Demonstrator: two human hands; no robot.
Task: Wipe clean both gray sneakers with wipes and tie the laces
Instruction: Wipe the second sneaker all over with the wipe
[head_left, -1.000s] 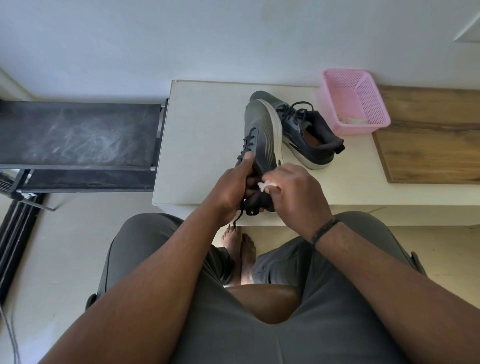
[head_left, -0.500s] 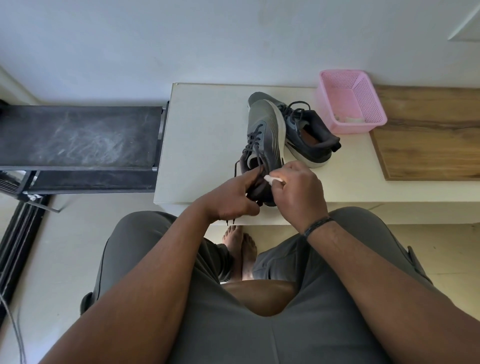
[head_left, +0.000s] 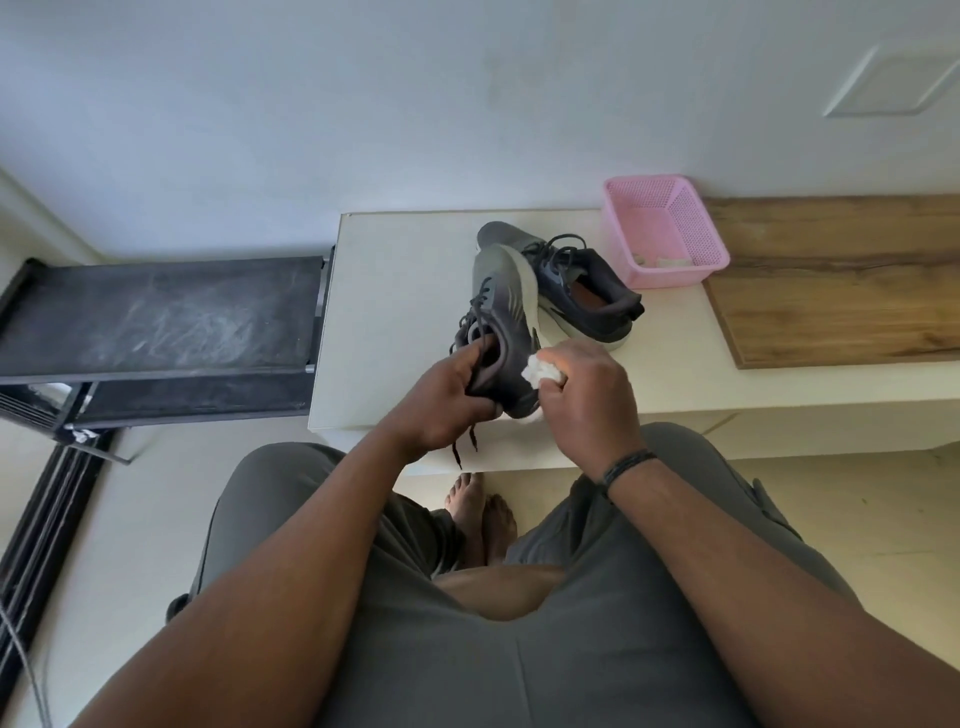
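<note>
home interior: white bench (head_left: 415, 291), wood panel (head_left: 841, 280), tiled floor (head_left: 857, 519) (bare feet (head_left: 480, 512)).

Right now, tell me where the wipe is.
In the head view, the wipe is bunched in the right hand, against the side of the sneaker gripped by the left hand.

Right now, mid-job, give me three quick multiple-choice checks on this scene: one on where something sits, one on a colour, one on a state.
1. Where is the second sneaker?
A. On the white table, left of the basket
B. On the floor
C. Inside the basket

2. What colour is the basket?
A. Blue
B. Pink
C. Black

3. What is the right hand doing?
A. Resting flat on the table
B. Tying a lace
C. Holding a crumpled wipe by the held sneaker

Answers: 1 A, it stands on the white table beside the basket. 2 B, its mesh walls are pink. 3 C, the fingers curl round the white wipe while the left hand grips the sneaker's heel end.
</note>
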